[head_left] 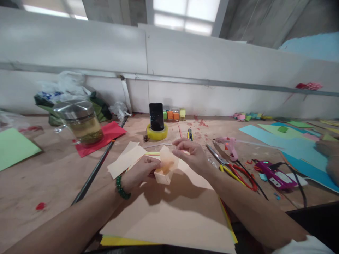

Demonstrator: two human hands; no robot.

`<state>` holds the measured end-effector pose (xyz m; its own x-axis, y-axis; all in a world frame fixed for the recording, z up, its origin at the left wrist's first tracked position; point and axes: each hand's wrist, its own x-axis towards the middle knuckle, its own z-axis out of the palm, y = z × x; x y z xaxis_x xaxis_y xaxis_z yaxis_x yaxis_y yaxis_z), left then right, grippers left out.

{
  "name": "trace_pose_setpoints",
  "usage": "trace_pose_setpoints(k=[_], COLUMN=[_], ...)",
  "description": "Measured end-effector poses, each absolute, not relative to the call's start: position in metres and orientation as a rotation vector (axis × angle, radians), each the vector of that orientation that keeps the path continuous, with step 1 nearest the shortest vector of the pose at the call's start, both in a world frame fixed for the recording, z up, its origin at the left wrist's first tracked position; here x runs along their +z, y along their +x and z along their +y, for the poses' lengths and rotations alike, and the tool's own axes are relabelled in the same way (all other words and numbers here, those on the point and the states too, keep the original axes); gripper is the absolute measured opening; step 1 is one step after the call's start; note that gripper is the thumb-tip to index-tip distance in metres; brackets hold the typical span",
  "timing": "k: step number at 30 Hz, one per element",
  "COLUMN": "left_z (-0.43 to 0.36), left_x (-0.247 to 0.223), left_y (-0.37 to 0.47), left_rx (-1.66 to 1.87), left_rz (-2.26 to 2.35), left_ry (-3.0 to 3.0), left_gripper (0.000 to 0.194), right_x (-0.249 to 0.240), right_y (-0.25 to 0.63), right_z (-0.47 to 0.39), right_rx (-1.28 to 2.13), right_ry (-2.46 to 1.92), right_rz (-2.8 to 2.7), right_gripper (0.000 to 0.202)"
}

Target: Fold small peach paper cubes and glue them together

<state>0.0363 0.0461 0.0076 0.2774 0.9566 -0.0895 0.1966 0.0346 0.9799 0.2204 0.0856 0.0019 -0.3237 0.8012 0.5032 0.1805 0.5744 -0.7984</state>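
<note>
A small folded peach paper box (163,177) is held up over a stack of peach and yellow paper sheets (169,222). My left hand (143,171), with a green bead bracelet at the wrist, pinches the box's left side. At the upper right flap, my right hand (191,153) has its thumb and forefinger closed together at the paper's edge. Cut peach strips (125,160) lie to the left of the box, partly on the stack.
A glass tea jar (84,125) stands on red paper at left. A phone (156,116) rests on yellow tape. Scissors (225,162), a pink glue gun (231,147) and a purple device (278,175) lie at right, near another person's hand (329,155).
</note>
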Motion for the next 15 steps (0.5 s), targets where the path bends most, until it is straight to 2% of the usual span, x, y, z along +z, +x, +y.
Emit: trace_pose_setpoints(k=[3, 6, 15], left_z=[0.046, 0.044, 0.041], left_x=[0.003, 0.000, -0.009], left_y=[0.036, 0.037, 0.037], left_rx=[0.893, 0.929, 0.916], left_rz=[1.206, 1.249, 1.280], left_ry=[1.503, 1.660, 2.041], left_gripper=[0.028, 0.027, 0.027], right_x=[0.004, 0.001, -0.015], right_y=[0.222, 0.222, 0.219], right_z=[0.081, 0.082, 0.091], right_rx=[0.467, 0.284, 0.242], right_ry=[-0.839, -0.880, -0.803], right_rz=[-2.020, -2.169, -2.300], right_gripper=[0.020, 0.017, 0.016])
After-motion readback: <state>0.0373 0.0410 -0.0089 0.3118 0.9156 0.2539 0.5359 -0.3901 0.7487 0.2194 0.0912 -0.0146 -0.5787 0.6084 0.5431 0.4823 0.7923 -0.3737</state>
